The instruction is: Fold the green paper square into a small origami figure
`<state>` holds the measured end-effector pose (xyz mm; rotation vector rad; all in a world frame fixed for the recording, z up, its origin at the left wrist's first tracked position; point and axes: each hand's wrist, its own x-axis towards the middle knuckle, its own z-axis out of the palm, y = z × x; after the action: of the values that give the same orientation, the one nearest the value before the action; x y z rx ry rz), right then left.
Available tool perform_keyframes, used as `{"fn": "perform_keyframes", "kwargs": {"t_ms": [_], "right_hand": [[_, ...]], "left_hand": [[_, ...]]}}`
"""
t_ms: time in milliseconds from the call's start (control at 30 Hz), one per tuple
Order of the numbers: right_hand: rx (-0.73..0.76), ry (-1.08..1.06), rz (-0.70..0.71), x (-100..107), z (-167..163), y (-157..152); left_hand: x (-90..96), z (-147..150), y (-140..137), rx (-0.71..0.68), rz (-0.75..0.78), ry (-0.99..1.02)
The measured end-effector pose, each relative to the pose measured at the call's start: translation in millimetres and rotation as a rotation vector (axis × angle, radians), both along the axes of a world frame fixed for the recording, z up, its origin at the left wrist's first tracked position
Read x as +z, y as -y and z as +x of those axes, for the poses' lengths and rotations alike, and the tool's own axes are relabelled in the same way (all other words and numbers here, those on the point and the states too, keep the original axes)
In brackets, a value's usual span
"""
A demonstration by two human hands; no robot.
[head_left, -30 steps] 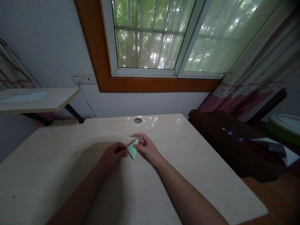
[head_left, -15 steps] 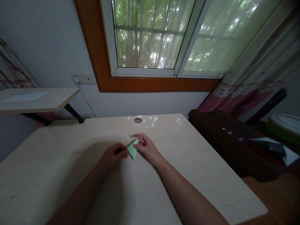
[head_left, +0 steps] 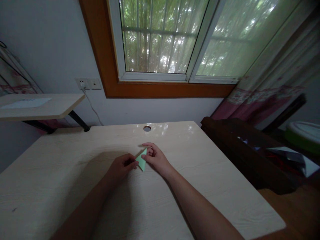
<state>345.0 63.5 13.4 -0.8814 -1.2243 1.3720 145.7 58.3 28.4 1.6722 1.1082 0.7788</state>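
At nine o'clock, the pale-green folded-paper triangle (head_left: 142, 163) is now pinched deeper by the left hand (head_left: 121, 166), seemingly steadier, three o'clock by the right hand (head_left: 156, 158).

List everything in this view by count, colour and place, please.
Folded paper: one, light green, centre
Desk: one, pale wood, foreground
Hole: one, grey, desk's far edge
Wall: one, grey, behind desk
Socket plates: two, white, on wall
Cable: one, white, below left plate
Window: one, silver frame in brown surround, above desk
Curtains: two, pale and pink, both sides
Shelf: one, pale, far left
Sheet: one, white, on shelf
Furniture: one, dark brown, right of desk
Blurred items: several, white and grey, on furniture
Round object: one, green and white, far right
Floor: one, brown, lower right
Left hand: one, bare, at paper's left corner
Right hand: one, bare, on paper's right side
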Motion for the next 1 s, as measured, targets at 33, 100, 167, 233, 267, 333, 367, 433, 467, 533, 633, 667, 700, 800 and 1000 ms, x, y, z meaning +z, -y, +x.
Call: {"fn": "perform_keyframes", "kwargs": {"t_ms": [33,100,167,233,267,333,367,433,467,533,633,667,700,800,1000], "right_hand": [[-0.001,0.008,0.008,0.1,-0.1,0.5],[0.001,0.023,0.025,0.9,-0.5,1.6],[-0.002,0.036,0.034,1.7,-1.0,2.5],[-0.006,0.041,0.037,1.8,-1.3,2.8],[-0.006,0.037,0.037,1.6,-1.3,2.6],[-0.006,0.018,0.033,0.9,-1.0,1.7],[-0.010,0.005,0.028,0.6,-0.7,1.0],[-0.032,-0.020,0.015,0.7,0.1,-0.3],[-0.049,-0.030,0.007,1.1,0.4,-0.7],[-0.086,-0.057,-0.009,2.8,0.9,-1.2],[-0.130,-0.116,-0.014,5.5,1.3,-1.4],[-0.144,-0.132,-0.012,6.0,1.4,-1.5],[-0.155,-0.141,-0.009,6.2,1.6,-1.7],[-0.184,-0.153,-0.009,5.9,2.1,-2.7],[-0.162,-0.164,-0.014,8.0,0.5,-1.2]], "left_hand": [[0.4,0.3,0.3,0.002,0.008,-0.011],[1.7,0.8,0.8,0.003,0.015,-0.021],[3.2,1.0,1.0,0.005,0.020,-0.019],[4.2,0.8,0.9,0.003,0.026,-0.026],[4.4,0.6,0.7,0.003,0.029,-0.030],[4.3,0.3,0.3,-0.003,0.027,-0.030],[4.1,0.2,0.1,-0.006,0.023,-0.030],[3.9,-0.1,-0.3,-0.009,0.023,-0.032],[4.0,-0.2,-0.4,-0.011,0.023,-0.037],[4.3,-0.4,-0.6,-0.016,0.022,-0.043],[4.8,-0.9,-0.6,-0.017,0.010,-0.033],[4.7,-1.2,-0.5,-0.014,0.008,-0.030],[4.4,-1.5,-0.4,-0.012,0.008,-0.026],[2.7,-2.4,-0.3,-0.009,0.014,-0.021],[-0.7,-2.7,-1.5,0.022,-0.012,0.013]]}}
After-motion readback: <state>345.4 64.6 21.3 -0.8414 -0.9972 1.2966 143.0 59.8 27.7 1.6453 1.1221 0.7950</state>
